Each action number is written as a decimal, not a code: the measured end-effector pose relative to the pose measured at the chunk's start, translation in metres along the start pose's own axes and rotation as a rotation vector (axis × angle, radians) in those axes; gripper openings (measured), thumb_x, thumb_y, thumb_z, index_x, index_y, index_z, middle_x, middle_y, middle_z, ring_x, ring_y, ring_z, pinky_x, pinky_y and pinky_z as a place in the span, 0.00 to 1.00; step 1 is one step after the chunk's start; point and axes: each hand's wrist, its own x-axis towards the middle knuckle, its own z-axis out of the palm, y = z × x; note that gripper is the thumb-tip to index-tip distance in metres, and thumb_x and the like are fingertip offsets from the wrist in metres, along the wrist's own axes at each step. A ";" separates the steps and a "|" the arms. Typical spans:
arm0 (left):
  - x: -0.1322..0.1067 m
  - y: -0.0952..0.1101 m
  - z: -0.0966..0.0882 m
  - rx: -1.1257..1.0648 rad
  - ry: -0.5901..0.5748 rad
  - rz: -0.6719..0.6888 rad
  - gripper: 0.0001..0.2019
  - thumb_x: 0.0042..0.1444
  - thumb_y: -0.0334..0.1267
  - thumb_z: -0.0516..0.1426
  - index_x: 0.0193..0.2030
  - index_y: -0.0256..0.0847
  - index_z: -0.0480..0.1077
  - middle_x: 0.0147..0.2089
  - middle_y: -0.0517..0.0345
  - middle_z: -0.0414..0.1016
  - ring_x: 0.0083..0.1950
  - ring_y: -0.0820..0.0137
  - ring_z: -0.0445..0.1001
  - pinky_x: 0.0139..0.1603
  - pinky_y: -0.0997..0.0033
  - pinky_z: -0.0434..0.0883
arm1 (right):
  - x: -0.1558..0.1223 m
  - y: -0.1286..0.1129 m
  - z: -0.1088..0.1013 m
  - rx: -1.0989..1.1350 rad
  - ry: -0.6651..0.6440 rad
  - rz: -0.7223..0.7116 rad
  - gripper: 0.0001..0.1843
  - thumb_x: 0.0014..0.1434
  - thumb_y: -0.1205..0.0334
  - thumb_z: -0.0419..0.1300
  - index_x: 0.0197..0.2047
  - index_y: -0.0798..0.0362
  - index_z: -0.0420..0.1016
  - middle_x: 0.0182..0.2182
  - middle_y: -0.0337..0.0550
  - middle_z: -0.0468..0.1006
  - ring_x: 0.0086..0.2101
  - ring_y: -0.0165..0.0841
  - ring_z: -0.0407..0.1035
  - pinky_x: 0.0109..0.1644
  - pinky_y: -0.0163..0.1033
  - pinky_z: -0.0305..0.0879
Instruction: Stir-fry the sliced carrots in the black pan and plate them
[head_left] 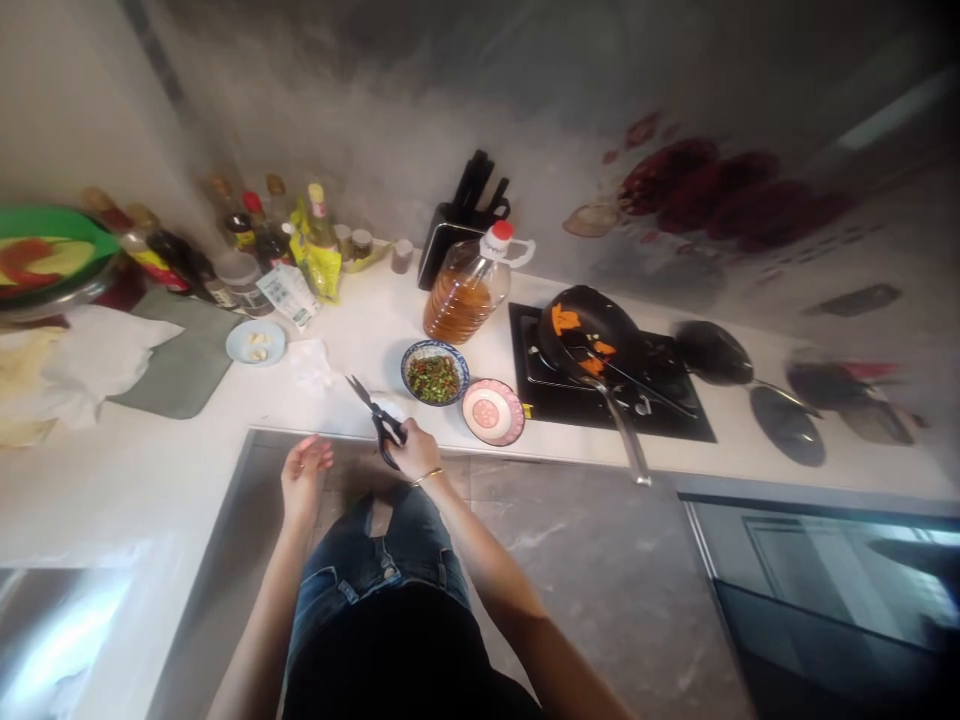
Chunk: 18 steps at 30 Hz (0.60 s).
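My right hand [417, 452] is closed around the handles of black kitchen scissors [380, 420] at the counter's front edge. Their blades point up and left, slightly apart. My left hand [305, 462] is to the left, held away from the scissors, its fingers loosely bent and nothing visible in them. Just beyond the scissors is a blue-patterned bowl [435, 374] of chopped greens and red bits. A pink and white bowl [493, 412] sits beside it. White crumpled tissue [312, 366] lies near a small light-blue plate [256, 343] with pale pieces on it.
A large oil bottle [466, 295] stands before a knife block [442, 235]. To the right, a wok [592, 335] with orange pieces rests on the stove [682, 400], its handle over the counter edge. Sauce bottles [262, 235] and a grey-green mat [176, 365] are at left.
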 end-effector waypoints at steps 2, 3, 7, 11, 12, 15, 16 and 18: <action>0.004 -0.004 -0.004 -0.001 0.024 -0.009 0.20 0.44 0.48 0.67 0.42 0.43 0.73 0.37 0.57 0.77 0.35 0.73 0.76 0.39 0.73 0.73 | 0.011 -0.008 0.010 0.045 -0.078 0.042 0.18 0.60 0.51 0.58 0.47 0.54 0.66 0.42 0.52 0.79 0.43 0.43 0.74 0.42 0.40 0.62; 0.005 -0.006 -0.003 -0.002 0.035 -0.015 0.20 0.44 0.48 0.67 0.42 0.43 0.73 0.37 0.57 0.77 0.35 0.73 0.76 0.38 0.74 0.73 | 0.018 -0.012 0.016 0.073 -0.121 0.051 0.18 0.61 0.51 0.57 0.48 0.55 0.66 0.43 0.54 0.79 0.44 0.43 0.74 0.42 0.39 0.63; 0.003 -0.006 0.004 -0.007 0.041 -0.032 0.21 0.42 0.48 0.68 0.41 0.41 0.71 0.36 0.56 0.78 0.33 0.73 0.75 0.35 0.73 0.72 | 0.046 -0.037 0.044 0.126 -0.185 0.065 0.22 0.63 0.50 0.55 0.51 0.61 0.66 0.48 0.61 0.77 0.50 0.45 0.72 0.46 0.39 0.64; 0.002 -0.007 0.001 0.003 0.042 -0.017 0.22 0.42 0.49 0.67 0.41 0.40 0.71 0.36 0.54 0.78 0.34 0.71 0.76 0.35 0.72 0.72 | 0.068 -0.063 0.064 0.072 -0.122 0.099 0.26 0.65 0.52 0.52 0.56 0.67 0.62 0.52 0.68 0.73 0.54 0.47 0.69 0.53 0.41 0.64; 0.001 -0.008 -0.001 0.005 0.050 -0.012 0.22 0.42 0.48 0.67 0.41 0.40 0.71 0.37 0.54 0.78 0.34 0.71 0.76 0.36 0.72 0.72 | 0.072 -0.068 0.067 0.061 -0.121 0.103 0.27 0.66 0.53 0.51 0.57 0.68 0.62 0.53 0.69 0.72 0.55 0.47 0.68 0.54 0.42 0.63; 0.000 -0.014 -0.009 0.011 0.084 -0.019 0.21 0.44 0.48 0.66 0.43 0.39 0.70 0.37 0.55 0.77 0.35 0.72 0.76 0.38 0.72 0.72 | 0.085 -0.079 0.068 0.057 -0.135 0.098 0.27 0.65 0.56 0.51 0.58 0.72 0.62 0.55 0.73 0.69 0.56 0.48 0.66 0.56 0.43 0.62; 0.000 -0.015 -0.011 0.015 0.095 -0.025 0.22 0.44 0.47 0.65 0.43 0.38 0.70 0.37 0.55 0.77 0.34 0.73 0.75 0.38 0.72 0.72 | 0.089 -0.083 0.067 0.064 -0.145 0.092 0.27 0.65 0.57 0.52 0.57 0.74 0.63 0.55 0.74 0.69 0.57 0.49 0.65 0.56 0.43 0.62; 0.001 -0.017 -0.013 0.034 0.103 -0.034 0.22 0.45 0.47 0.65 0.44 0.38 0.70 0.37 0.55 0.76 0.34 0.73 0.75 0.38 0.71 0.71 | 0.094 -0.091 0.064 0.090 -0.173 0.069 0.23 0.64 0.60 0.52 0.54 0.74 0.67 0.53 0.74 0.71 0.55 0.49 0.67 0.55 0.43 0.63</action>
